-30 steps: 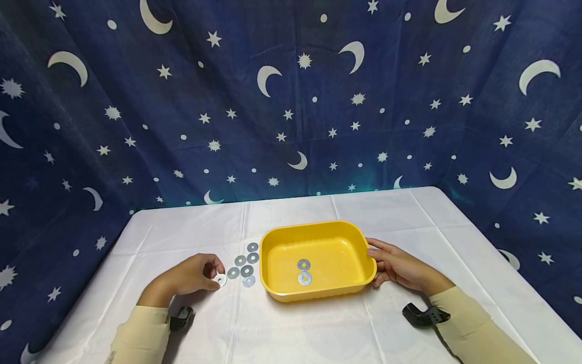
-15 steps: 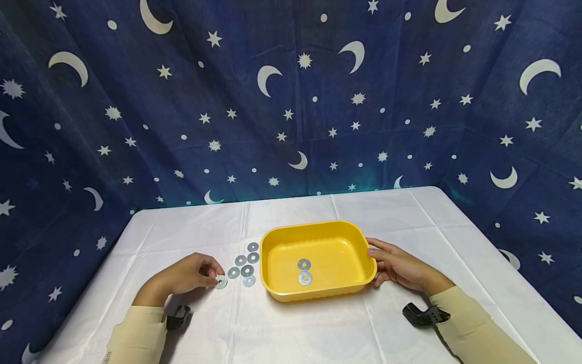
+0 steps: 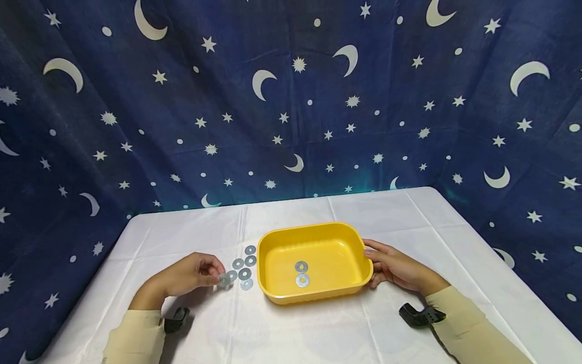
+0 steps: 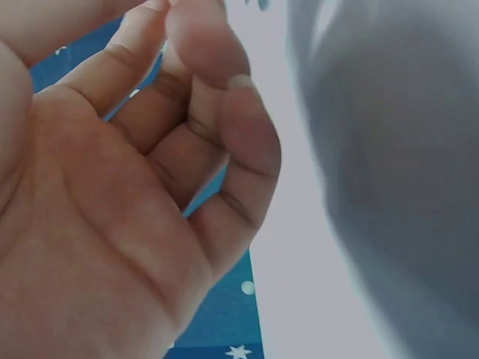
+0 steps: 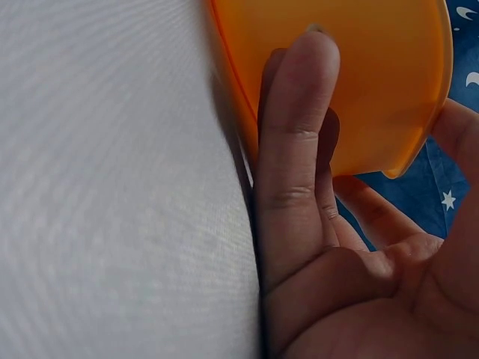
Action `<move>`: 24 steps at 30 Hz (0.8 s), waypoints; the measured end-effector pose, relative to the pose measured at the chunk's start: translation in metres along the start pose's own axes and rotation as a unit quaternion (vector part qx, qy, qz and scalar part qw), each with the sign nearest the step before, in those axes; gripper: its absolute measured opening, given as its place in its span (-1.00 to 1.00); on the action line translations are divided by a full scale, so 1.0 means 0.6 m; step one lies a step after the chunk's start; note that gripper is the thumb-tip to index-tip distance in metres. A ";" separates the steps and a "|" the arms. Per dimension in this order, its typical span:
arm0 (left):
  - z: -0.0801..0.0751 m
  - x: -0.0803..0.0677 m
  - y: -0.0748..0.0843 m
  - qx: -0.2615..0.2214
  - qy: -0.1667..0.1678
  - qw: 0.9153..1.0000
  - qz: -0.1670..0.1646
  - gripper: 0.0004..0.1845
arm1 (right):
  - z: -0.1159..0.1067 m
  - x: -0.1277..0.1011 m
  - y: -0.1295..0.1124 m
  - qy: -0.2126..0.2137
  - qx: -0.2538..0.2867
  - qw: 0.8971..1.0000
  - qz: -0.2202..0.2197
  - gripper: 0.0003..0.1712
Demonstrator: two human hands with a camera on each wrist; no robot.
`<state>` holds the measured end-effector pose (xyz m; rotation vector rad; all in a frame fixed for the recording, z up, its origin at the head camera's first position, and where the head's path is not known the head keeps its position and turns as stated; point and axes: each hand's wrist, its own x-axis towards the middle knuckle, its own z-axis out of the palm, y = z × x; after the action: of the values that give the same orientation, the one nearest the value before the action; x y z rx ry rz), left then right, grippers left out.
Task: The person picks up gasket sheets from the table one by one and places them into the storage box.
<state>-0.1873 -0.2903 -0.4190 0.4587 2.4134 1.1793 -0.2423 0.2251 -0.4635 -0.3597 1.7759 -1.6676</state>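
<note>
Head view, left hand: left hand (image 3: 191,275) rests on the white tabletop (image 3: 318,328) left of the yellow tub (image 3: 313,263); grip narrow, fingertips pinching one washer (image 3: 223,280), which is tilted up off the cloth
Head view, loose washers: a small cluster of washers (image 3: 244,262) lies flat on the tabletop between the left hand and the tub's left wall, just beside the pinched one
Head view, tub contents: two washers in the tub (image 3: 302,273) lie on the tub floor, one just behind the other, near the middle
Head view, right hand: right hand (image 3: 395,268) lies against the tub's right end; thumb on the rim, fingers along the outer wall; grip closed round the tub edge
Head view, surroundings: dark blue backdrop (image 3: 291,101) with moons and stars stands behind the tabletop; cream sleeves on both forearms
Left wrist view: palm and curled fingers (image 4: 239,142) fill the frame, thumb and forefinger meeting at the top edge; the washer itself cannot be made out here; blurred white cloth to the right
Right wrist view: straight fingers (image 5: 299,149) pressed flat on the tub's orange-yellow outer wall (image 5: 374,82), thumb on the far side at the rim; tub base sits on the white cloth
</note>
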 end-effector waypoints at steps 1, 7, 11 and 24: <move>-0.001 0.001 0.004 -0.002 0.001 1.000 0.004 -0.87 | 0.000 0.000 0.000 0.001 0.001 1.000 0.000 -0.17; -0.002 0.009 0.032 -0.011 0.009 0.999 0.030 -0.87 | -0.001 0.000 0.000 0.003 0.003 1.000 0.000 -0.16; -0.003 0.017 0.053 -0.005 0.017 0.999 0.039 -0.87 | -0.002 0.000 0.001 0.003 0.006 1.000 -0.001 -0.17; -0.008 0.052 0.119 0.035 0.011 0.998 0.054 -0.91 | 0.001 0.000 0.000 0.003 0.010 1.000 0.001 -0.17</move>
<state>-0.2087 -0.2372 -0.3662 0.6064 2.4835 1.1519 -0.2419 0.2250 -0.4636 -0.3428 1.7614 -1.6856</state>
